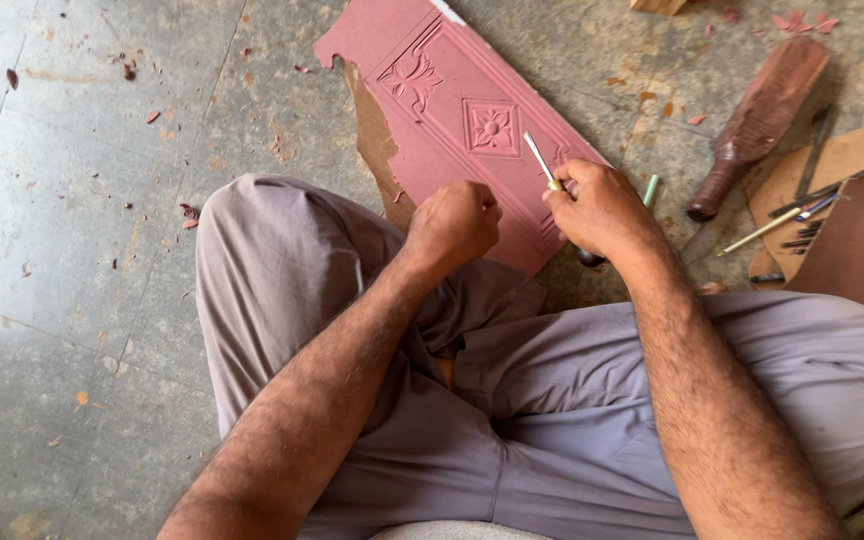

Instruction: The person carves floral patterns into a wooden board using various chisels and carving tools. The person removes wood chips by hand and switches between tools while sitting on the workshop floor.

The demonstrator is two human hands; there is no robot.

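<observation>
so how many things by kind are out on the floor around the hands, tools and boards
Carved reddish panel: 1
Wooden mallet: 1
Thin chisel, held in the right hand: 1
Plain brown boards at right: 2
Loose thin tools on those boards: several, too small to count
Total counted: 5

One head-worn view — looking steeply down, close over lap and floor.

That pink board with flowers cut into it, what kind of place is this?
Probably a wood carver's workshop, with the work done on the floor. The carved board lies on the tiled floor among scattered chips, a wooden mallet rests nearby, and a bunch of thin carving tools sits beside it.
</observation>
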